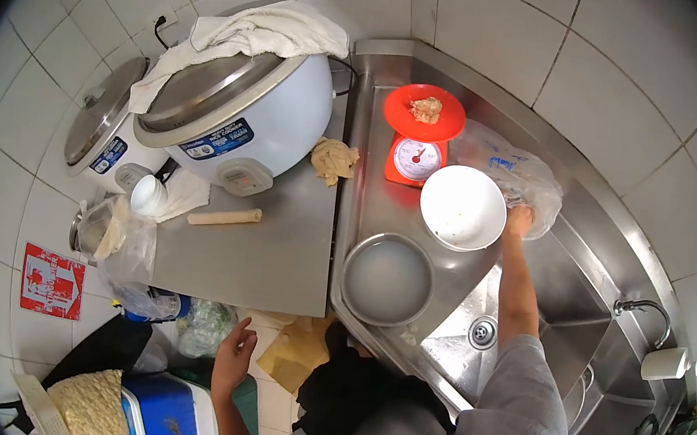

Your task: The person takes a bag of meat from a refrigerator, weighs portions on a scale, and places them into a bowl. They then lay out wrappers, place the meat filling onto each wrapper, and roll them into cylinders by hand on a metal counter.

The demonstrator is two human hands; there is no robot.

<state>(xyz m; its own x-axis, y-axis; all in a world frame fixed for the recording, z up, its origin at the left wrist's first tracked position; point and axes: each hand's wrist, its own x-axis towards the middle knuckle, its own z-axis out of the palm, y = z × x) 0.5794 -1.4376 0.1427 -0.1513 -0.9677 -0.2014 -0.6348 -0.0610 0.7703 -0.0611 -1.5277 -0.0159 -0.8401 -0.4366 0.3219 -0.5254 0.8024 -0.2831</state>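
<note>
My right hand (519, 222) is at the near edge of a clear plastic bag (535, 184) with blue writing, its fingers looking closed on the plastic and partly hidden. Just left of that hand, a white bowl (463, 207) with small specks inside stands on the steel counter. Behind the bowl is a red kitchen scale (416, 158); a small pale, lumpy portion of food (425, 110) lies on its red pan. A round metal bowl of cloudy liquid (388, 279) stands nearer me. My left hand (236, 350) hangs beside the left table's front edge, fingers apart and holding nothing.
A large rice cooker (239, 117) with a white towel (259, 28) on top stands left, a smaller cooker (117, 150) beyond it. A crumpled brown cloth (334, 162) and a pale stick-like roll (225, 217) lie on the table. Sink basins and a faucet (646, 308) are right.
</note>
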